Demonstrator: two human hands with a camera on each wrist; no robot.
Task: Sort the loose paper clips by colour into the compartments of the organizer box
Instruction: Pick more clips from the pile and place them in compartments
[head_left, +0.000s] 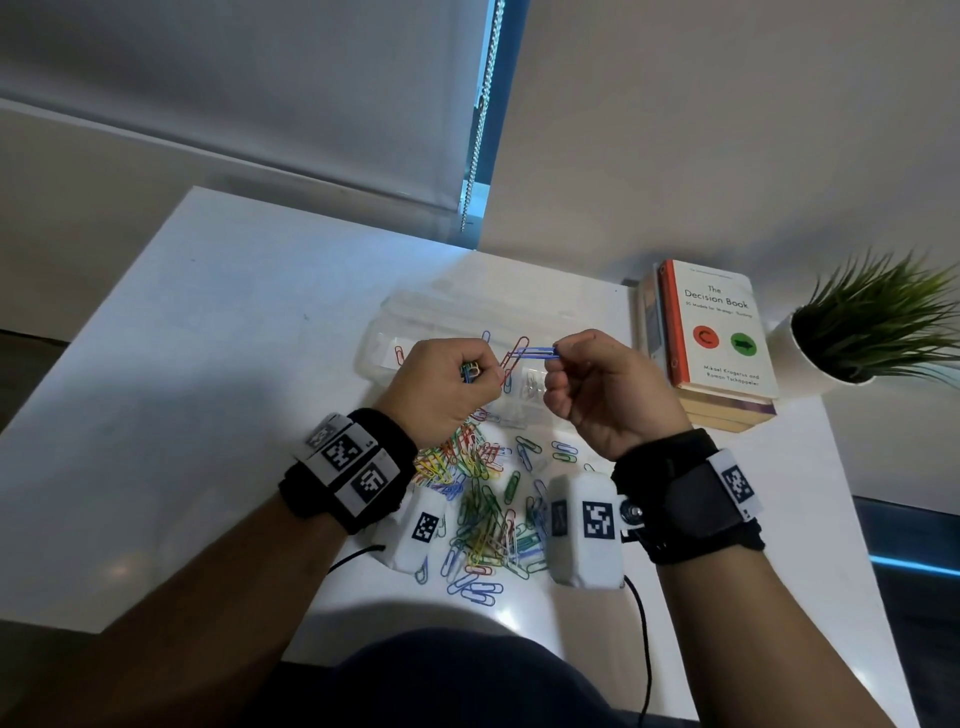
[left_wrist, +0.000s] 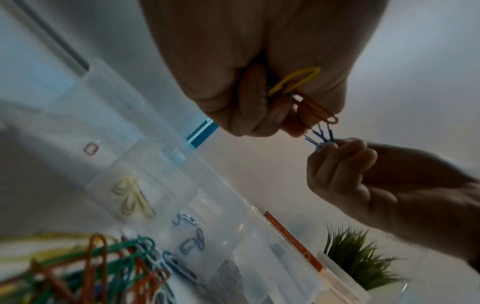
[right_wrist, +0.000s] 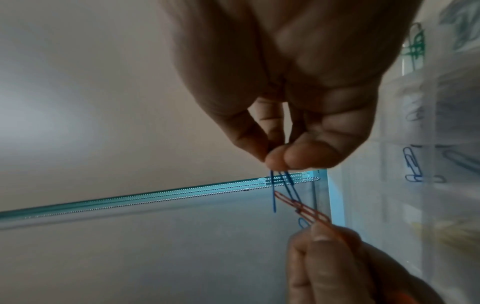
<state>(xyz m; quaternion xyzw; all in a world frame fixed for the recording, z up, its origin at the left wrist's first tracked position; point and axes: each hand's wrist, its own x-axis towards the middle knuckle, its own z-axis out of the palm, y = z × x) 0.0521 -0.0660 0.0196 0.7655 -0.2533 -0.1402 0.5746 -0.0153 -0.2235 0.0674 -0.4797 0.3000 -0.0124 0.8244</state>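
Above the clear organizer box (head_left: 387, 332), my left hand (head_left: 485, 370) grips a small bunch of clips, among them a red clip (head_left: 515, 352) and a yellow clip (left_wrist: 294, 80). A blue clip (head_left: 537, 354) is hooked into the red one, and my right hand (head_left: 558, 352) pinches its far end between thumb and forefinger. In the right wrist view the blue clip (right_wrist: 288, 186) hangs from my fingertips (right_wrist: 275, 159), linked to the red clip (right_wrist: 305, 208). Loose clips of mixed colours (head_left: 483, 501) lie in a pile on the white table, under my wrists.
Box compartments hold yellow clips (left_wrist: 132, 200), blue clips (left_wrist: 193, 236) and green clips (right_wrist: 415, 48). A stack of books (head_left: 719, 338) and a potted plant (head_left: 878, 317) stand to the right of the box. The table's (head_left: 218, 322) left half is bare.
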